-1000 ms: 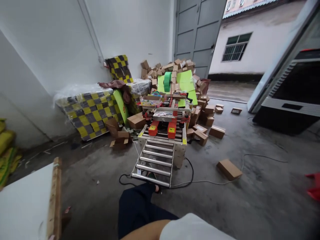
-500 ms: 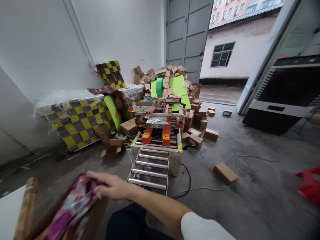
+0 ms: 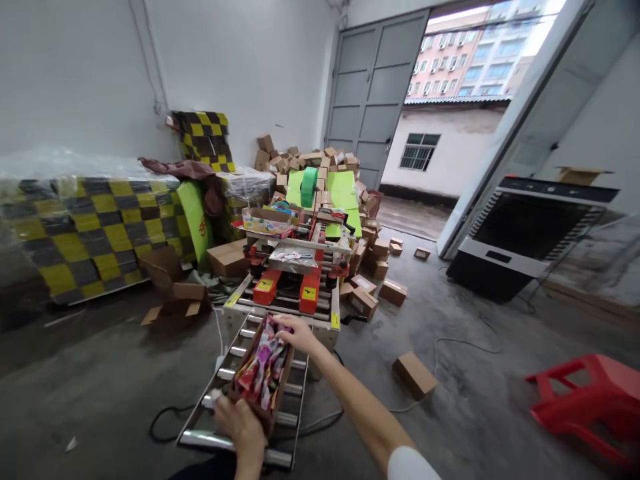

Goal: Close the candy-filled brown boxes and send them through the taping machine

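An open cardboard box [image 3: 286, 387], long and narrow, is on or just above the rollers of a roller conveyor [image 3: 205, 438]. Colourful wrapped packets [image 3: 261, 363] in pink, purple and red fill it. My right hand [image 3: 299, 335] grips the far right corner, its fingers reaching over the rim onto the packets. At the near left corner, my left hand [image 3: 240, 421] holds the box's side, slightly blurred. Something white shows by its fingertips; I cannot tell what. Beyond the box stands a carton-sealing machine [image 3: 287, 290] with red guides and a green tape roll [image 3: 309, 187].
Small cartons [image 3: 363, 301] are heaped behind and to the right of the machine, with one carton [image 3: 415, 375] alone on the floor. A red stool [image 3: 590, 393] and an air cooler [image 3: 515, 233] stand right. Yellow-and-black wrapped stacks [image 3: 100, 233] line the left wall. A cable crosses the floor.
The box has moved from the lower left to the conveyor, with my right hand still on it. My left hand has come into view on its near end. The view has turned and shifted.
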